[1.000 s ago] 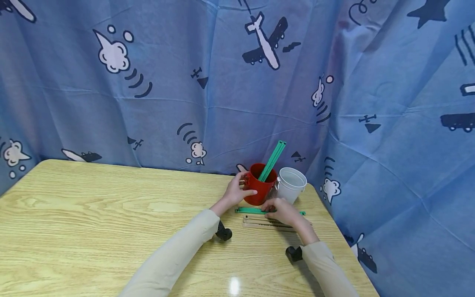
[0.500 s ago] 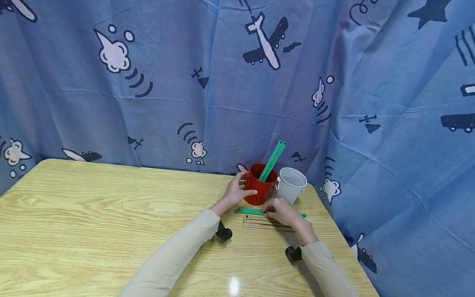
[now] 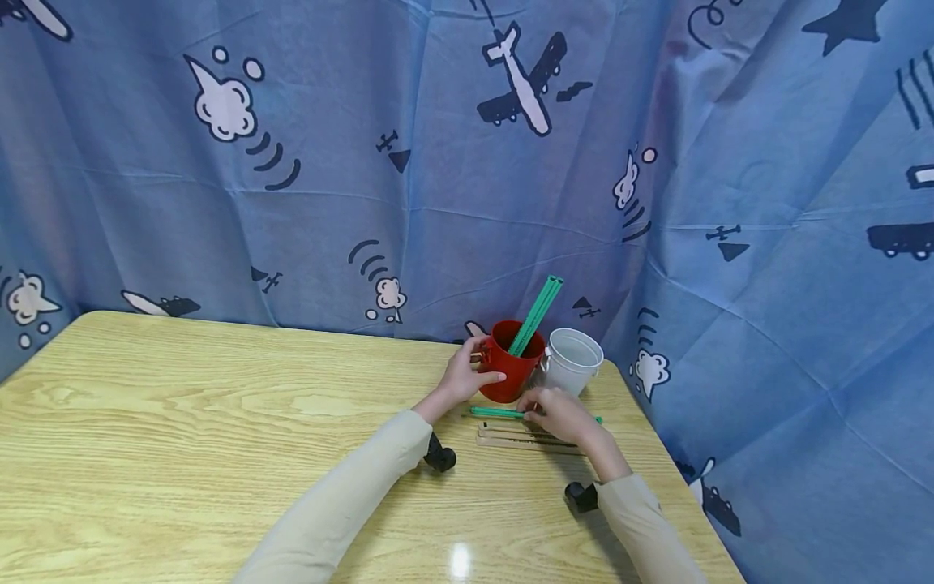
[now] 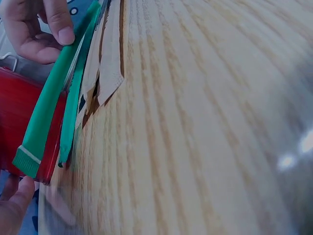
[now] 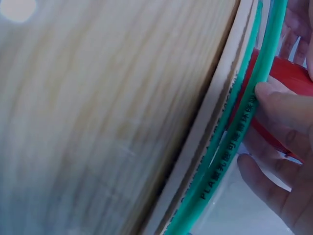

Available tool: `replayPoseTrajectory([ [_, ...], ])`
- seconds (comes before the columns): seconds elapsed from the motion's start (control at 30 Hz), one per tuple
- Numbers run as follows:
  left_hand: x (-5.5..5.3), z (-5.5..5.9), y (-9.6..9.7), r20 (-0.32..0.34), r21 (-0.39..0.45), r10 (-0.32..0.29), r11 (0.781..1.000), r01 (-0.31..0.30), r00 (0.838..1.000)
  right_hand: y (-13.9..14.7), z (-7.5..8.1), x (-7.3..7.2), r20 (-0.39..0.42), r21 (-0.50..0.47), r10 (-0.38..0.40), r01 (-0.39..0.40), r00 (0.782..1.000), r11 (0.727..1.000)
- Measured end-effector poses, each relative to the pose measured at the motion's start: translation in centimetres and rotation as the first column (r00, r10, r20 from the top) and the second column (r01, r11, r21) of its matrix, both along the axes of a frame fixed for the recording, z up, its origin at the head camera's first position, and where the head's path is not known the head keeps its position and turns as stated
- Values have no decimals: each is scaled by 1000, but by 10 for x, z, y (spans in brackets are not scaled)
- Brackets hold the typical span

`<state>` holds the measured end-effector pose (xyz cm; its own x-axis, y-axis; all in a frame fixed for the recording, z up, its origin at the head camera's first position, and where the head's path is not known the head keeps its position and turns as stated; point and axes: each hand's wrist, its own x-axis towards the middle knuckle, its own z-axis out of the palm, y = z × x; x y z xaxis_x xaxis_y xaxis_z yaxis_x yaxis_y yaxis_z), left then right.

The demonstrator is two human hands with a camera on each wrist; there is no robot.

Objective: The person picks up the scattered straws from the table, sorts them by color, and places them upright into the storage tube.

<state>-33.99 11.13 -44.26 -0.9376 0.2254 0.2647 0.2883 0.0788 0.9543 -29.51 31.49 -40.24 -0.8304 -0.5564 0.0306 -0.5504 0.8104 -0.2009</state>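
**Near the far right corner of the worktop [image 3: 255, 422], the right hand [image 3: 560, 415] pinches a green-wrapped straw [image 3: 498, 413]**

Just in front of the red pail [image 3: 505, 380], the fingers [image 5: 283, 106] are narrow and hold this straw near the middle of its length. Its long axis goes from left to right across the person's view, almost parallel to the tan paper packets [image 3: 507, 441], which lie on the nearer side. From the left wrist view, its left end seems a little raised above a second green straw [image 4: 71, 117] beside it, but how high I cannot tell.

The relation that counts most is this: the mouth of the red pail is behind the pinching fingers, to the left and higher, and the straw is crosswise to it, whereas at least two standing straws [image 3: 536, 316] lean steeply inside, their tops above the rim. The right hand is the nearer one to the straw's middle. The left hand [image 3: 461, 375] grips the red pail at its left side, thumb on the front wall. The white pail [image 3: 566, 378] stands just beside, on the right.
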Motion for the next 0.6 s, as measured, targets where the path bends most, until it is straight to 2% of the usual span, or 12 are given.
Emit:
replayPoseTrajectory([
  [0.27,-1,0,0,9,6,-3,1000,3,1000,1,-1,-2,58,37,39,-42,998,998],
  [0.5,1,1,0,10,12,-7,1000,7,1000,-1,-7,-4,47,62,50,-53,998,997],
  [0.6,11,13,-3,22,41,-21,999,20,1000,-2,-7,-4,33,69,51,-54,998,996],
])
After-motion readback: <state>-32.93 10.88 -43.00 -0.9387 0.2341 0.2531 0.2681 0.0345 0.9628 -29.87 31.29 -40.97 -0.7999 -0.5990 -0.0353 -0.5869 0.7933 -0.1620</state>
